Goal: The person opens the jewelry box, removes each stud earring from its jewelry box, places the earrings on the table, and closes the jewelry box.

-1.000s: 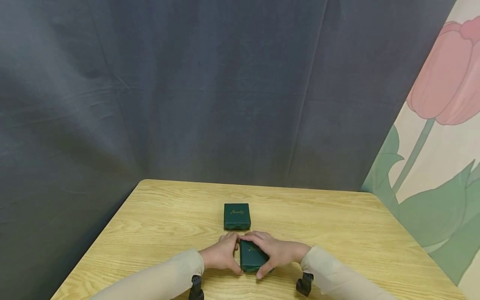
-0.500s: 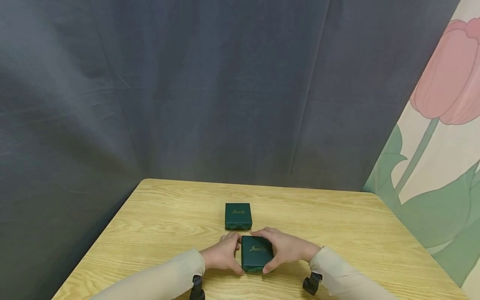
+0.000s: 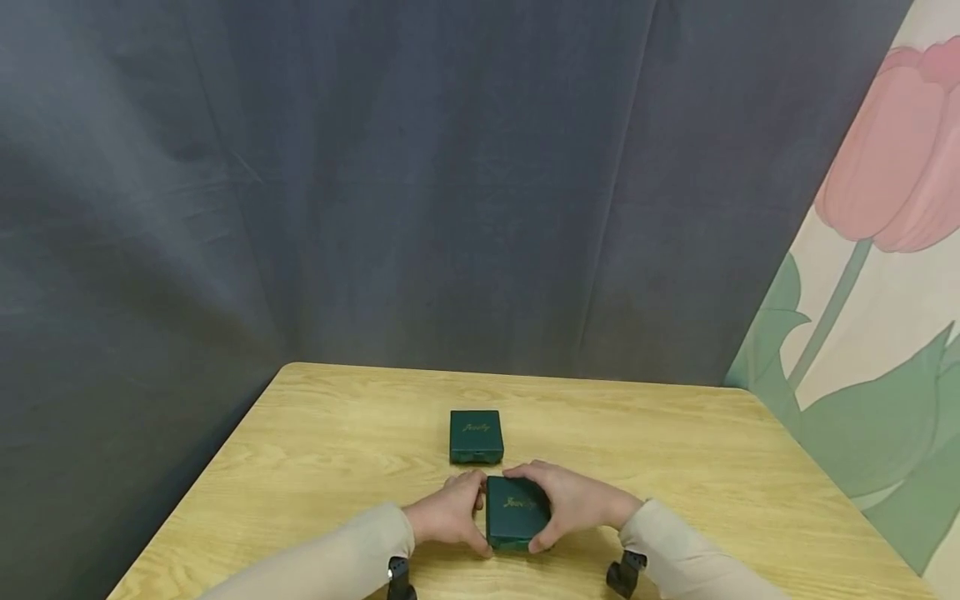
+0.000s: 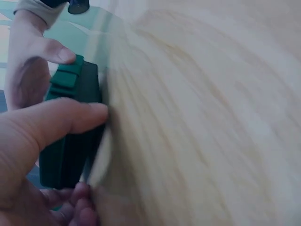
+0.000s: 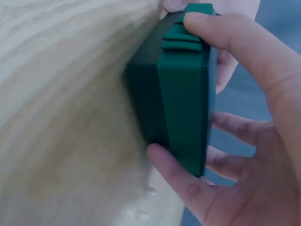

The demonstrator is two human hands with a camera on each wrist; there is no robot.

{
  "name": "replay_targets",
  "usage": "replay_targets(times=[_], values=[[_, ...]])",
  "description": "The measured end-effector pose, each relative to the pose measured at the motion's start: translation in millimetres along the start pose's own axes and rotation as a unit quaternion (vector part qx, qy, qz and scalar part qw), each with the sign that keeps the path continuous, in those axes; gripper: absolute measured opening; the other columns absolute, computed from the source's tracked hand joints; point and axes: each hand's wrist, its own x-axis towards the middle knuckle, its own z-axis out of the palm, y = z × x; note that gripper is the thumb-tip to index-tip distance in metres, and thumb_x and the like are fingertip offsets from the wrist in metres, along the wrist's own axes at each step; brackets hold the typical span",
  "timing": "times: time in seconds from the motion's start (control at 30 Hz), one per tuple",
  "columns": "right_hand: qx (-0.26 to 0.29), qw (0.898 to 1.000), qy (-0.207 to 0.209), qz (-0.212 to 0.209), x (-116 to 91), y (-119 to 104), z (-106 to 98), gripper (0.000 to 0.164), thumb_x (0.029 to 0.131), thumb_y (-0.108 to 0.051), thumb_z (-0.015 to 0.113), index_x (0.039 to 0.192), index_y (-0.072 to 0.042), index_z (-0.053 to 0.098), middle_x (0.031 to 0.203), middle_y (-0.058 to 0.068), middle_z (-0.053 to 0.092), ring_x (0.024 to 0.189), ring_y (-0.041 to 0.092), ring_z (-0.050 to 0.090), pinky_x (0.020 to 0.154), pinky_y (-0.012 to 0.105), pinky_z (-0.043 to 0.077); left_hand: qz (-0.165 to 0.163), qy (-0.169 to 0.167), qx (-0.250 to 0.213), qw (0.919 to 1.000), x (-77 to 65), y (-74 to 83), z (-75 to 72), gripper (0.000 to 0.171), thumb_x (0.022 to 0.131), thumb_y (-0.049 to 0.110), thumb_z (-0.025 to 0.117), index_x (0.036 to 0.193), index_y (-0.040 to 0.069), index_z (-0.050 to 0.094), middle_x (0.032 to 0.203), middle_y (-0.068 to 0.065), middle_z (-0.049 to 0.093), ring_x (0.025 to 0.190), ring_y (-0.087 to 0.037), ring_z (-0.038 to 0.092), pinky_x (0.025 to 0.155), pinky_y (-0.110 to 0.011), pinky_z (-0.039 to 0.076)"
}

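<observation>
A dark green jewelry box with gold lettering lies flat on the wooden table in front of the person. The left hand is at its left side, thumb by the near corner and fingers curled at the far one. From the right, the right hand grips the same box, its thumb on the front by the raised clasp and its fingers round the back. In the left wrist view the left thumb crosses in front of the box's side. Behind it sits a second, matching jewelry box, untouched.
The pale wood-grain table reaches back to a dark grey-blue curtain. At the right stands a wall painted with a pink tulip. Black wrist cameras sit under the sleeves.
The right hand has shifted right, uncovering more of the near box's lid and its lettering. The near box has moved slightly right. The left hand has hardly moved; the far box stays put.
</observation>
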Motion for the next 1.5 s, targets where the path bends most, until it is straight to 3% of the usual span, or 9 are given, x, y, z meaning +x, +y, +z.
replay_targets(times=[0.13,0.33,0.53,0.73,0.87,1.1,1.37,1.47,1.5], values=[[0.018,1.000,-0.005,-0.015,-4.0,-2.0,-14.7,0.091,0.071,-0.037,0.085,0.144,-0.008,0.040,0.130,0.003,0.052,0.115,0.015,0.052,0.092,0.029,0.046,0.004,0.008,-0.061,0.9981,2.0,10.8,-2.1,0.084,0.065,0.007,0.087,0.134,-0.001,0.040,0.093,-0.003,0.052,0.082,-0.017,0.049,0.074,-0.031,0.043],[0.053,0.998,0.010,-0.015,-8.5,-3.9,-55.7,0.092,0.075,-0.033,0.083,0.148,-0.005,0.034,0.139,0.010,0.046,0.119,0.026,0.050,0.087,0.033,0.050,0.010,0.058,-0.126,0.9903,12.3,41.1,-17.1,0.089,0.071,-0.003,0.080,0.144,-0.006,0.029,0.102,-0.009,0.050,0.084,-0.020,0.045,0.073,-0.035,0.041],[0.048,0.998,0.031,-0.003,-9.5,-2.5,-98.5,0.094,0.075,-0.028,0.083,0.148,-0.003,0.030,0.141,0.017,0.041,0.119,0.031,0.048,0.087,0.041,0.051,0.017,0.098,-0.123,0.9874,28.2,70.7,-36.4,0.080,0.079,0.003,0.074,0.146,-0.003,0.031,0.117,-0.012,0.051,0.103,-0.023,0.048,0.087,-0.042,0.044],[0.018,0.998,0.051,0.016,-5.5,6.1,-123.1,0.093,0.074,-0.027,0.084,0.148,-0.004,0.032,0.138,0.017,0.043,0.116,0.030,0.048,0.088,0.043,0.051,0.008,0.093,-0.173,0.9806,41.1,89.2,-47.4,0.074,0.088,0.013,0.066,0.150,0.001,0.027,0.139,-0.015,0.045,0.125,-0.030,0.047,0.101,-0.048,0.041],[0.021,0.998,0.044,0.035,-2.2,14.6,-127.8,0.093,0.074,-0.026,0.084,0.149,-0.006,0.032,0.142,0.017,0.040,0.116,0.030,0.049,0.088,0.041,0.051,0.008,0.076,-0.204,0.9759,48.0,94.2,-49.6,0.067,0.090,0.014,0.062,0.149,0.003,0.031,0.146,-0.016,0.040,0.130,-0.032,0.044,0.102,-0.051,0.040],[0.019,0.997,0.036,0.070,5.1,31.3,-123.3,0.093,0.074,-0.026,0.084,0.149,-0.009,0.032,0.141,0.016,0.041,0.114,0.027,0.048,0.088,0.038,0.047,-0.013,0.053,-0.213,0.9754,60.7,93.6,-50.3,0.054,0.092,0.015,0.057,0.141,-0.001,0.042,0.147,-0.017,0.040,0.138,-0.035,0.036,0.109,-0.054,0.031],[0.020,0.996,0.033,0.077,16.2,52.7,-108.3,0.094,0.075,-0.024,0.084,0.150,-0.007,0.031,0.142,0.018,0.041,0.113,0.027,0.049,0.089,0.039,0.044,-0.056,0.037,-0.245,0.9672,71.0,85.2,-41.6,0.072,0.091,0.017,0.056,0.150,-0.005,0.022,0.157,-0.020,0.022,0.144,-0.039,0.023,0.110,-0.058,0.025],[0.033,0.996,0.029,0.071,19.5,61.5,-101.3,0.094,0.074,-0.022,0.084,0.150,-0.005,0.030,0.143,0.019,0.040,0.113,0.027,0.049,0.089,0.039,0.044,-0.070,0.033,-0.244,0.9668,74.7,82.6,-36.6,0.073,0.089,0.017,0.057,0.150,-0.005,0.024,0.157,-0.020,0.022,0.143,-0.037,0.025,0.110,-0.057,0.027],[0.036,0.997,0.027,0.068,20.7,64.1,-99.2,0.094,0.074,-0.021,0.084,0.150,-0.004,0.030,0.143,0.019,0.040,0.114,0.028,0.049,0.089,0.040,0.044,-0.072,0.030,-0.244,0.9665,76.0,81.7,-35.1,0.070,0.088,0.017,0.057,0.148,-0.006,0.028,0.151,-0.020,0.033,0.134,-0.036,0.039,0.108,-0.055,0.030]])
